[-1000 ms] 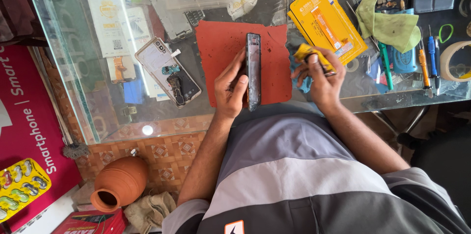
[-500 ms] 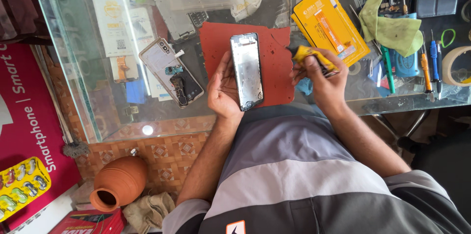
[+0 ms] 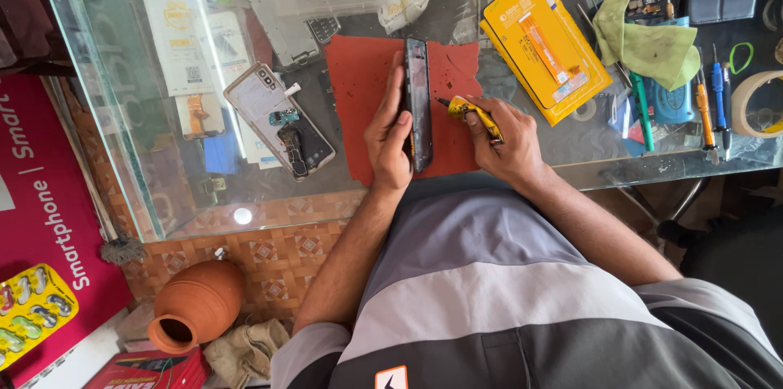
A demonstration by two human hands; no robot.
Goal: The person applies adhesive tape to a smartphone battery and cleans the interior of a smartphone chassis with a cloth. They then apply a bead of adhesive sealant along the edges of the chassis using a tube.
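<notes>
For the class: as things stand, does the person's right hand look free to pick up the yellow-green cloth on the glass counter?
Probably not at once. The cloth lies uncovered to the right, but the right hand grips a yellow-handled tool, its tip at the phone that the left hand props on edge.

The glass table (image 3: 122, 136) is glossy and reflective; the red mat (image 3: 359, 112) looks matt and rubbery, the green cloth (image 3: 644, 46) soft, and the clay pot (image 3: 200, 303) rough and dull.

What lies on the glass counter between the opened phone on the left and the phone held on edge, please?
In the head view, bare glass and then the red mat lie between the opened phone and the phone that the left hand holds.
</notes>
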